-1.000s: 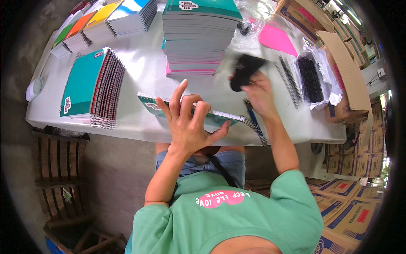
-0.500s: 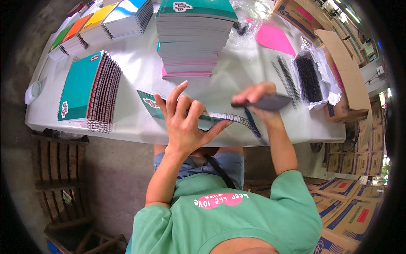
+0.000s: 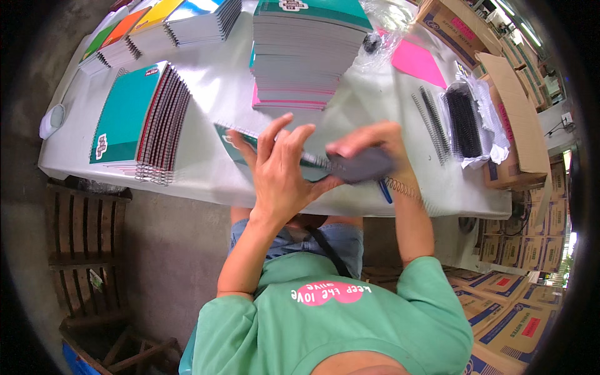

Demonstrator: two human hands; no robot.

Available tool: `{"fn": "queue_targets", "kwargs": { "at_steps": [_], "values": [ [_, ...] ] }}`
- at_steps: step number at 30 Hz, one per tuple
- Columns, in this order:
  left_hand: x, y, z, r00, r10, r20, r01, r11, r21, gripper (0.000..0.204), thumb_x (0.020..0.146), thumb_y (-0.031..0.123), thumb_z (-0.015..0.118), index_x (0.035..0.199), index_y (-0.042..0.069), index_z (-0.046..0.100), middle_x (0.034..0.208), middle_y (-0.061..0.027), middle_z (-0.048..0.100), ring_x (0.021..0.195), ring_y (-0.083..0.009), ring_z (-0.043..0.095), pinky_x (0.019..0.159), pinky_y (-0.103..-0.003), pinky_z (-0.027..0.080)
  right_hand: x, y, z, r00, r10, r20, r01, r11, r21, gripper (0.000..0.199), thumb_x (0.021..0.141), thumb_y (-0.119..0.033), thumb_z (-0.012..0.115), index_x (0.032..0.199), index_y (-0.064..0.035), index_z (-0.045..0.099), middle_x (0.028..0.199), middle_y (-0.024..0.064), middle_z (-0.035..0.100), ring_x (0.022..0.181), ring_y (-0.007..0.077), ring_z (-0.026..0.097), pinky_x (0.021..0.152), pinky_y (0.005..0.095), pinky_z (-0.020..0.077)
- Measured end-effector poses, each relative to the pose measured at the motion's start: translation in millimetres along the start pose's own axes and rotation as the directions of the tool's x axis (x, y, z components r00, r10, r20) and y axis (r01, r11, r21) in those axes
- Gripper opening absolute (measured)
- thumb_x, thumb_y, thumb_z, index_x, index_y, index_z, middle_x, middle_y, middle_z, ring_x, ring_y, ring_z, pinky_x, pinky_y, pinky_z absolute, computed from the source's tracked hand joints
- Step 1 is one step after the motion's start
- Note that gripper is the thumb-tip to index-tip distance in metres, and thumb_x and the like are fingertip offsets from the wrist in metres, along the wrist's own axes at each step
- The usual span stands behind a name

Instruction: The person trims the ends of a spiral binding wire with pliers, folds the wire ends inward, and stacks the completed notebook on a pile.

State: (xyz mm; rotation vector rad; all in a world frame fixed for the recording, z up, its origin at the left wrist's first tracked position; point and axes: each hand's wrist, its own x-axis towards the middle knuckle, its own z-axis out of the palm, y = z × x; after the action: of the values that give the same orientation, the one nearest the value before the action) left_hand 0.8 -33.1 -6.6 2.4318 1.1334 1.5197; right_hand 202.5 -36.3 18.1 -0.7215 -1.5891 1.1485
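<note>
My left hand (image 3: 278,169) holds a teal notebook (image 3: 240,154) tilted at the table's front edge, thumb below and fingers spread over its upper side. My right hand (image 3: 379,139) is closed on a dark, flat, rounded pad (image 3: 365,166), blurred by motion. The pad lies over the notebook's edge, hiding part of the wire there. A loose end of dark spiral coil (image 3: 407,190) runs out past the pad, across my right wrist. Beneath the pad shows part of a blue, pen-like tool (image 3: 385,191).
A tall notebook stack (image 3: 306,65) stands ahead, with spiral-bound teal notebooks (image 3: 128,119) at left. Loose coils (image 3: 431,122) and a packet of black coils (image 3: 464,119) lie right, beside an open carton (image 3: 514,125). A wooden chair (image 3: 84,237) is at lower left.
My right hand has moved left with the dark pad, now against the notebook's edge. More coil shows to the right of it. The view has shifted slightly.
</note>
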Motion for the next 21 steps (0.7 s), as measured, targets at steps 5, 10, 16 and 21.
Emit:
{"fn": "queue_targets", "kwargs": {
  "at_steps": [5, 10, 16, 21],
  "values": [
    [24.0, -30.5, -35.4, 0.998, -0.047, 0.041, 0.043, 0.995, 0.089, 0.065, 0.034, 0.051, 0.085, 0.076, 0.01, 0.057, 0.09, -0.0045, 0.05, 0.11, -0.0317, 0.043, 0.088, -0.05, 0.034, 4.4, 0.9, 5.5, 0.992, 0.033, -0.12, -0.025, 0.997, 0.067, 0.02, 0.068, 0.002, 0.067, 0.088, 0.0026, 0.069, 0.094, 0.0205, 0.068, 0.092, 0.0256, 0.066, 0.083, 0.0319, 0.052],
    [25.5, -33.7, -28.5, 0.999, -0.042, -0.008, 0.042, 0.999, -0.021, 0.064, 0.034, 0.049, 0.085, 0.067, 0.006, 0.052, 0.091, -0.0067, 0.047, 0.099, -0.0298, 0.042, 0.08, -0.042, 0.039, 16.4, -0.8, 8.7, 0.955, 0.162, -0.25, -0.235, 0.925, -0.297, 0.027, 0.066, 0.008, 0.065, 0.092, 0.0026, 0.07, 0.098, 0.0213, 0.067, 0.094, 0.0284, 0.065, 0.087, 0.0349, 0.0503],
    [24.5, -35.8, -23.8, 1.0, 0.001, -0.025, -0.002, 0.998, -0.062, 0.064, 0.037, 0.055, 0.082, 0.065, 0.006, 0.051, 0.095, -0.0099, 0.044, 0.1, -0.0314, 0.041, 0.085, -0.044, 0.036, 19.9, 1.8, 11.3, 0.989, 0.095, -0.116, -0.105, 0.991, -0.085, 0.026, 0.064, 0.014, 0.059, 0.084, 0.0022, 0.07, 0.096, 0.0223, 0.067, 0.095, 0.0309, 0.065, 0.088, 0.0378, 0.0513],
    [24.4, -31.6, -24.9, 0.999, -0.051, 0.018, 0.053, 0.993, -0.101, 0.065, 0.038, 0.054, 0.083, 0.066, 0.005, 0.05, 0.101, -0.0129, 0.041, 0.103, -0.0341, 0.042, 0.088, -0.046, 0.036, 30.5, 3.3, 9.3, 0.989, 0.14, -0.038, -0.144, 0.904, -0.403, 0.039, 0.061, 0.016, 0.055, 0.094, 0.0019, 0.07, 0.096, 0.0159, 0.069, 0.091, 0.0235, 0.067, 0.084, 0.0302, 0.0511]
  ]
}}
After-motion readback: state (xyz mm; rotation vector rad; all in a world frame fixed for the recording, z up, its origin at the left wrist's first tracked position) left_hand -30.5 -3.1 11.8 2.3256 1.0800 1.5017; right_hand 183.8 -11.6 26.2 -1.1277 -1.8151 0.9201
